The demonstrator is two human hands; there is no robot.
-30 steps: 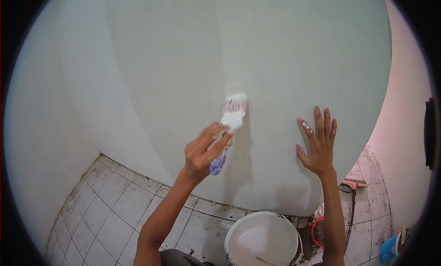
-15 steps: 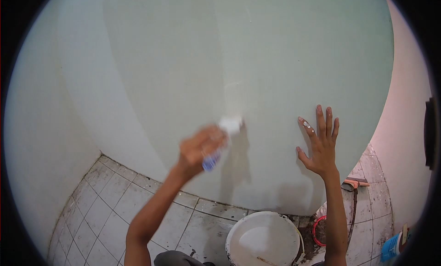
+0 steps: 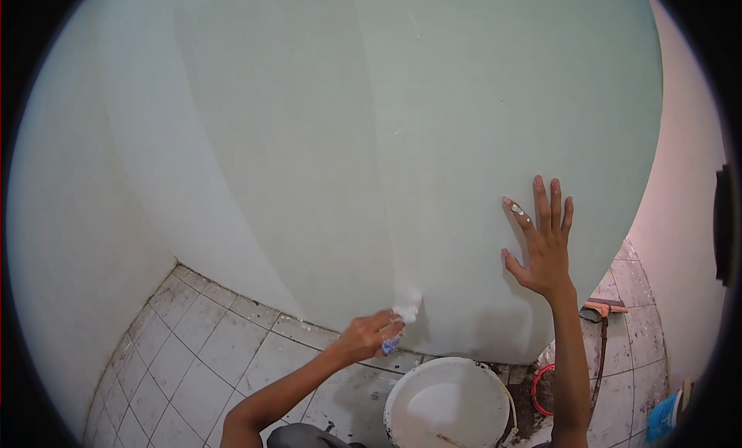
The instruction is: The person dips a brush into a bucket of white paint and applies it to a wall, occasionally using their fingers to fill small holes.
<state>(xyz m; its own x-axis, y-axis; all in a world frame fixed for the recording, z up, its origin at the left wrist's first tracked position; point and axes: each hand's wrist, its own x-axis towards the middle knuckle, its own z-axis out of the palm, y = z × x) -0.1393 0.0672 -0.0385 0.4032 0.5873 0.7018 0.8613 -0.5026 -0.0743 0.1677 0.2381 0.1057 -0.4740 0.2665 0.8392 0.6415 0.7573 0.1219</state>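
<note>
My left hand (image 3: 365, 338) is closed around a paintbrush (image 3: 407, 312) with a white head and a blue-and-white handle end. The brush head meets the pale green wall (image 3: 464, 85) low down, near its base; motion blurs its tip. Higher and to the right, my right hand (image 3: 546, 251) lies flat against the wall with fingers spread. White spots of paint mark its index finger. Below the brush stands a round white bucket (image 3: 396, 394) with pale liquid and a thin stick in it.
Stained white floor tiles (image 3: 209, 332) run along the wall's foot. To the right are a red ring-shaped rim (image 3: 536, 394), an orange-headed squeegee-like tool (image 3: 607, 306) and a blue container (image 3: 662, 417). A pinkish wall (image 3: 688, 177) rises beyond the green wall's edge.
My left hand has moved the paintbrush down the wall and slightly right, close to the bucket. My right hand has stayed in place on the wall.
</note>
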